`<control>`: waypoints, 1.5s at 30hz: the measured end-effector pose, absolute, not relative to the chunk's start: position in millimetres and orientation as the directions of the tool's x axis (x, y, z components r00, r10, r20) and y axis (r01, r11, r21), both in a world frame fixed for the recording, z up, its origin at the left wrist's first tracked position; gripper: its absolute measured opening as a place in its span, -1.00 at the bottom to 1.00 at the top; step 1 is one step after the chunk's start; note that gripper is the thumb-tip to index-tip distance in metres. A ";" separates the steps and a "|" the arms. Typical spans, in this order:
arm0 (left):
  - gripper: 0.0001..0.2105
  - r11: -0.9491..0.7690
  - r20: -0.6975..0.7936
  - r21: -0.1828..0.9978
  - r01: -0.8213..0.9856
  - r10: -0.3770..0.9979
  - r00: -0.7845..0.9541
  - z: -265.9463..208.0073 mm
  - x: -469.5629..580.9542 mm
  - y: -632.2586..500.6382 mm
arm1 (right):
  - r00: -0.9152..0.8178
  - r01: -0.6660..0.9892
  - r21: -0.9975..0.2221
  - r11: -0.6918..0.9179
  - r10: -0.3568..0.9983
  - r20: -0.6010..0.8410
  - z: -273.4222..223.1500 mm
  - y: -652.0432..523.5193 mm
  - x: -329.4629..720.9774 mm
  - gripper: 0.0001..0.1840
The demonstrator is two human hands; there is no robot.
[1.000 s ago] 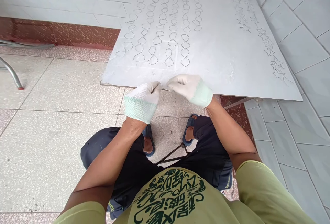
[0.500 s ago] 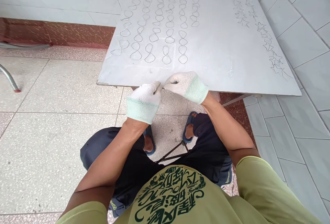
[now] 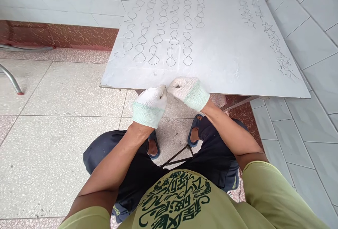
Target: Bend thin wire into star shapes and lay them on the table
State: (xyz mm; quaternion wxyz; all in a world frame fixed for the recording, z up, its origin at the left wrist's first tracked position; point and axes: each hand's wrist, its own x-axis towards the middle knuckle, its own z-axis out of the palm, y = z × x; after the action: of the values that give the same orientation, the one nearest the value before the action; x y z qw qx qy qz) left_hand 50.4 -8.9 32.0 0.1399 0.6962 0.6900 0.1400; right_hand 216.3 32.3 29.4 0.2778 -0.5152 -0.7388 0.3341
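Both hands wear white knit gloves with pale green cuffs and meet at the near edge of a white board [image 3: 221,60]. My left hand [image 3: 150,102] is closed, thumb and fingers pinching a thin wire [image 3: 173,103]. My right hand [image 3: 186,90] pinches the same wire close beside it, fingertips nearly touching the left ones. Part of the wire hangs as a loop below the hands; the rest is hidden by the gloves. Past my hands, several wire figure-eights [image 3: 187,49] lie in columns on the board.
Several wire stars [image 3: 283,62] lie along the board's right side. A tiled wall [image 3: 303,21] stands at the right and behind. On the left, a curved metal leg [image 3: 12,79] rests on the speckled floor [image 3: 66,151]. A dark metal frame [image 3: 176,157] stands between my feet.
My right hand has turned slightly and come nearer my left, lowering its wrist. My left hand has shifted slightly right. The hanging wire loop has changed its angle.
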 end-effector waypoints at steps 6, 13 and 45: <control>-0.67 -0.010 0.091 0.346 0.938 0.996 -0.023 21.7 52.7 -12.7 | -0.294 0.540 -0.812 0.223 0.954 0.066 23.3 31.0 212.5 -0.73; -0.68 -0.037 0.109 0.349 0.936 0.994 -0.002 20.6 52.9 -15.1 | -0.314 0.557 -0.787 0.264 0.945 0.095 21.4 34.7 218.5 -0.75; -0.64 0.032 0.057 0.614 0.789 0.995 -0.084 23.0 42.2 -6.9 | -0.366 0.374 -0.911 0.175 0.930 0.028 26.2 46.6 226.7 -0.73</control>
State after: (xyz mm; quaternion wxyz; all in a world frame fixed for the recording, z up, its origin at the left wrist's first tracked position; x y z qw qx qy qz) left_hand 42.2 -6.9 23.0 0.1999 0.6464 0.6899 0.2574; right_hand 226.7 46.6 26.2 0.3151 -0.4668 -0.6986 0.4414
